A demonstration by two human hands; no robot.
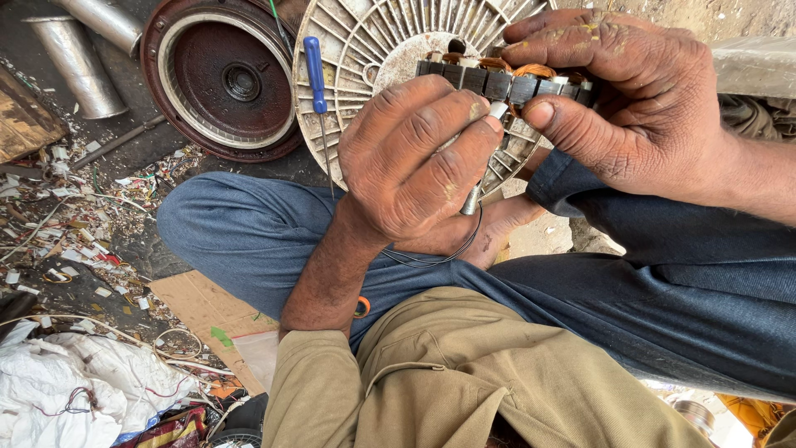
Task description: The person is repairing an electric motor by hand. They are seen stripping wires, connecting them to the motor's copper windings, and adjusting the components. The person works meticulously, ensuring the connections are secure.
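Note:
My right hand (638,99) grips a round motor stator (497,83) with dark steel laminations and copper windings, thumb under its rim and fingers over the top. My left hand (414,158) is closed around a slim metal tool (474,197), with a small white strip (498,109) pinched at its fingertips against the stator's slots. A thin dark wire (448,255) loops down from under that hand. Both hands are above my crossed legs in blue trousers (249,232).
A pale slotted fan-motor cover (356,50) lies on the ground with a blue-handled screwdriver (316,79) on it. A rusty round housing (224,79) and metal pipes (79,62) lie to the left. Wire scraps (75,241), cardboard (199,303) and white cloth (75,386) litter the floor.

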